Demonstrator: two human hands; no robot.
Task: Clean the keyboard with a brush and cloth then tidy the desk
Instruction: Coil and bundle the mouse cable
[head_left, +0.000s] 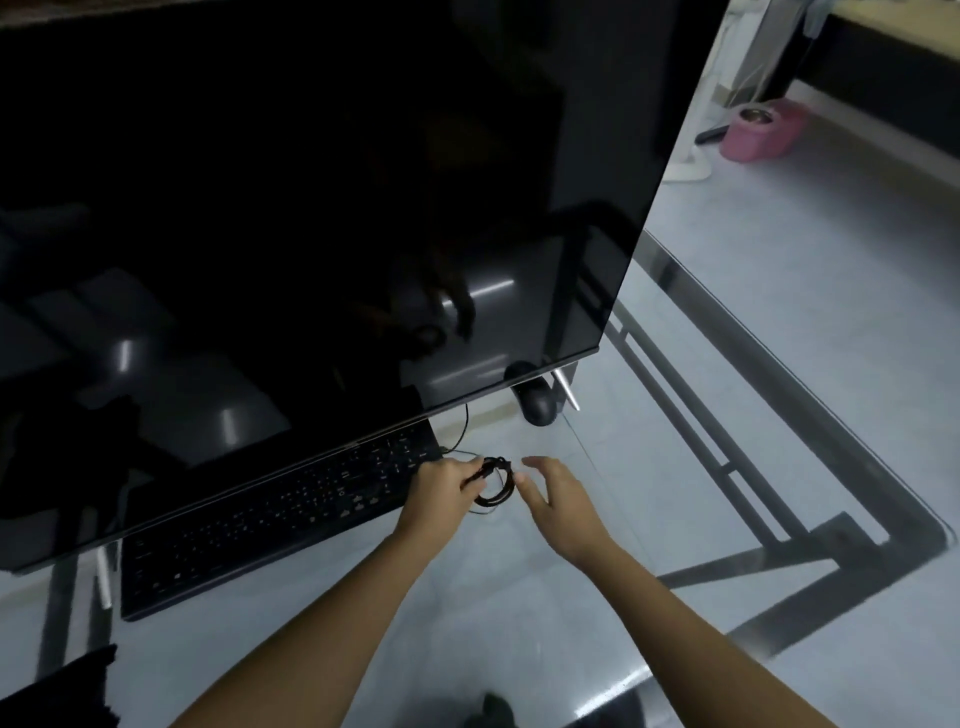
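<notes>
A black keyboard lies slanted on the glass desk, partly under the lower edge of a large dark monitor. Just right of the keyboard sits a small coil of thin black cable. My left hand pinches the coil at its left side. My right hand hovers just right of the coil with fingers spread and relaxed, holding nothing. No brush shows. A dark cloth-like thing lies at the desk's front left corner.
A black mouse rests behind the coil, near the monitor's silver foot. The desk's right glass edge runs diagonally, with tiled floor beyond. A pink container stands on the floor far right.
</notes>
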